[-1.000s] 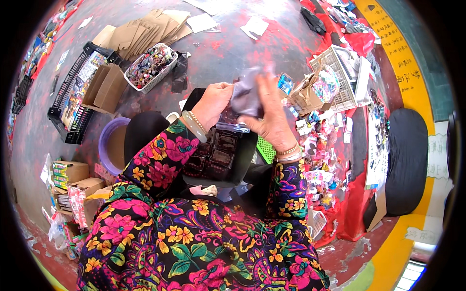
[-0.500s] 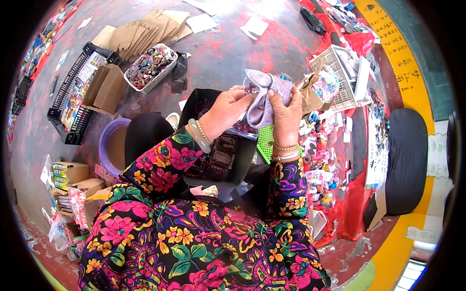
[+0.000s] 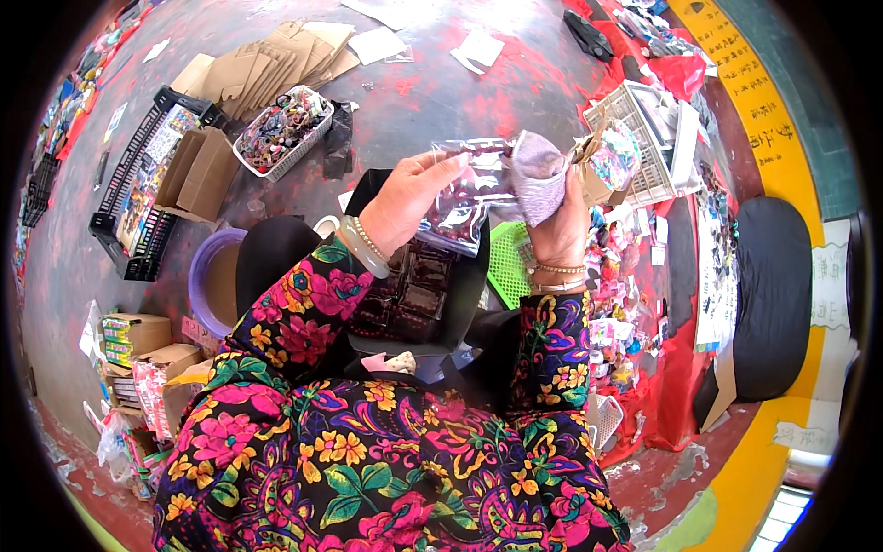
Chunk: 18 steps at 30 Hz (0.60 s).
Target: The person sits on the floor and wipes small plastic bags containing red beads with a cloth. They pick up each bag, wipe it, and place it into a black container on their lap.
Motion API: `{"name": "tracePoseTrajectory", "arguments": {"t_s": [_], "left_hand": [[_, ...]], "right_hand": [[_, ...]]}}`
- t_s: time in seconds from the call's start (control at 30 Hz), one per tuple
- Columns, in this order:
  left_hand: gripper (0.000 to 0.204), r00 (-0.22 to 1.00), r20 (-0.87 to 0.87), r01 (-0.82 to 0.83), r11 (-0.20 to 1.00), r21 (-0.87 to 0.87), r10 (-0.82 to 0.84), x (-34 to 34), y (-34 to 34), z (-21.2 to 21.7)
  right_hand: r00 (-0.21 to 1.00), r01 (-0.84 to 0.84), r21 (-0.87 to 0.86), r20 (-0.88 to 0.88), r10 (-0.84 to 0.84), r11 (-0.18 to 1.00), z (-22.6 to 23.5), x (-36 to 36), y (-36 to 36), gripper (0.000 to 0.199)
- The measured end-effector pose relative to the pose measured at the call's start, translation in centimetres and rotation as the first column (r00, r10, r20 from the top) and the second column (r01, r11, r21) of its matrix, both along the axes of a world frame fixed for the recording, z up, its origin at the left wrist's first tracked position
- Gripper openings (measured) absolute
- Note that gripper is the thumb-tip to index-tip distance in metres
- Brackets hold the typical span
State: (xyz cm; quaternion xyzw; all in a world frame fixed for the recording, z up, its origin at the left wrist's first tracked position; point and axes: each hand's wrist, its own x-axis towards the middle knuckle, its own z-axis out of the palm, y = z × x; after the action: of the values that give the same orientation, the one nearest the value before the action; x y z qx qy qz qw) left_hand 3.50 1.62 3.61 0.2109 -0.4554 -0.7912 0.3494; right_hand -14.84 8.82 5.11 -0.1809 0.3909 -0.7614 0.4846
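Note:
My left hand (image 3: pixel 403 204) is closed, pinching a clear plastic bag (image 3: pixel 463 204) between thumb and fingers. In my right hand (image 3: pixel 562 230) is a lilac, glittery fabric bow (image 3: pixel 537 179), gripped from its right side, with most of the fingers hidden behind it. The bag's right end meets the bow's left edge; whether the bow is partly inside cannot be made out. Below both hands, a black bin (image 3: pixel 466 317) stands between my knees, with dark, shiny clear-wrapped packets (image 3: pixel 418 293) in it. A bright green plastic basket (image 3: pixel 508 262) lies just below my right hand.
A white basket of hair ties (image 3: pixel 285 133), flattened cardboard (image 3: pixel 267 69) and a black crate (image 3: pixel 138 212) lie at far left. A purple basin (image 3: pixel 204 293) sits by my left knee. Small goods on red sheeting (image 3: pixel 676 368) and a white crate (image 3: pixel 635 120) fill the right side.
My right hand has moved right and slightly down with the bow, which has turned. My left hand has drawn left, and the clear bag now stretches visibly between the hands.

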Motion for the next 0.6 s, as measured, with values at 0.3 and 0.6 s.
{"name": "tracePoseTrajectory", "arguments": {"t_s": [0.3,0.6], "left_hand": [[0.028,0.990,0.134,0.017,0.903,-0.428,0.045,-0.2,-0.1,-0.3],[0.053,0.957,0.288,-0.067,0.994,0.089,0.039,-0.2,-0.5,0.2]], "right_hand": [[0.959,-0.169,0.025,-0.227,0.170,0.985,-0.9,0.6,0.3,0.031],[0.529,0.101,-0.202,-0.819,-0.224,0.974,-1.5,1.8,1.1,0.022]]}}
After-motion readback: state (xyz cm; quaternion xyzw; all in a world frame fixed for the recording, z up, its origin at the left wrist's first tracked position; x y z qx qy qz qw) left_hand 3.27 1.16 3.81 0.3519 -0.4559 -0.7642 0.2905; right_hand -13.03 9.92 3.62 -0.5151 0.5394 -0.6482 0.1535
